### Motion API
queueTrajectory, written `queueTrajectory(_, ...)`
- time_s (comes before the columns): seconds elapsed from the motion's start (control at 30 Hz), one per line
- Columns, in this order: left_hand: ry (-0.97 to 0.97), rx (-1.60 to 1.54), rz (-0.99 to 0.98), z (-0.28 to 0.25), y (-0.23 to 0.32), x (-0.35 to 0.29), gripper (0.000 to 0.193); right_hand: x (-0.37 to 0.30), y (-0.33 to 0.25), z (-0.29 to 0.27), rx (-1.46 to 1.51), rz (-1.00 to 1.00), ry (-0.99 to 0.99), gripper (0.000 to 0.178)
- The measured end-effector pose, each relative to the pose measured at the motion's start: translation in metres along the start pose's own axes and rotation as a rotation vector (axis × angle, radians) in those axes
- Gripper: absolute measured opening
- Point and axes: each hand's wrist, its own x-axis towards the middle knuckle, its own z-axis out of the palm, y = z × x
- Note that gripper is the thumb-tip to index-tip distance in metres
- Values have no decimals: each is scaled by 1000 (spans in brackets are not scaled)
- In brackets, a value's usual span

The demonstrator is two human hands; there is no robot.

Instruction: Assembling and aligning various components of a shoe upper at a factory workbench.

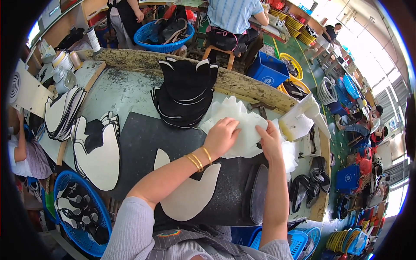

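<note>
Both of my hands are at a loose stack of thin white sheet pieces (242,141) with jagged edges. My left hand (222,138), with gold bracelets on the wrist, has its fingers curled on the stack's left side. On the stack's right side, my right hand (271,138) pinches an edge between thumb and fingers. Below them, a cream U-shaped shoe upper piece (186,199) lies on a dark mat (141,149), partly hidden under my left forearm. Beyond my hands sits a pile of black upper pieces (184,97) with pale edges.
Cream upper pieces (102,160) are stacked at the left. A blue basket (65,177) of cut pieces stands beside the bench. A wooden rail (143,65) borders the bench's far side. Dark shoe parts (318,173) lie at the right. Other people work beyond the bench.
</note>
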Motion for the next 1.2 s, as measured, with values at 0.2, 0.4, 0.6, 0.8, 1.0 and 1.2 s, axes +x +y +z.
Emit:
queueTrajectory(0.2, -41, 33, -98, 22, 10, 11, 16, -8, 2, 12, -274, -199, 28, 20)
queueTrajectory(0.4, 107, 121, -91, 23, 15, 16, 8, -7, -2, 27, -478, -328, 70, 22)
queueTrajectory(0.6, 330, -145, -439, -4, -19, 35, 13, -10, 12, 8, -383, -230, 163, 21)
queueTrajectory(0.8, 109, -339, -418, -40, -95, 26, 50, -15, 8, 17, -161, -213, 100, 20)
queueTrajectory(1.0, 19, -232, -344, -50, -60, 27, 11, -13, 5, 27, -429, -226, 116, 35)
queueTrajectory(1.2, -29, -44, -105, -81, -58, 18, 10, 2, 26, 19, -468, -264, 134, 42)
